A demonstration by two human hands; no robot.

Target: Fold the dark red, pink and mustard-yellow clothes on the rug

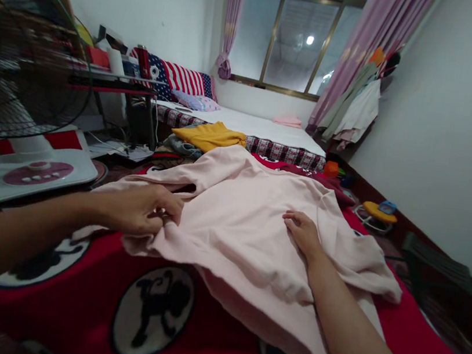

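A pale pink long-sleeved top [240, 213] lies spread over a red blanket [83, 296] with round monkey patterns, its neck away from me and its hem toward me. My left hand [147, 211] pinches the fabric at the top's left side near the hem, and the cloth bunches up there. On the right half of the body, my right hand [302, 233] rests on the cloth with its fingers stretched out. One sleeve runs out to the left behind my left hand; the other stretches to the right.
Beyond the top sit folded yellow clothes [211, 135]. A standing fan [22, 164] is close on the left, beside a cluttered desk [114, 75]. Farther back is a bed [252, 123] under the window. A yellow stool [378, 213] stands at right, below hanging clothes [359, 109].
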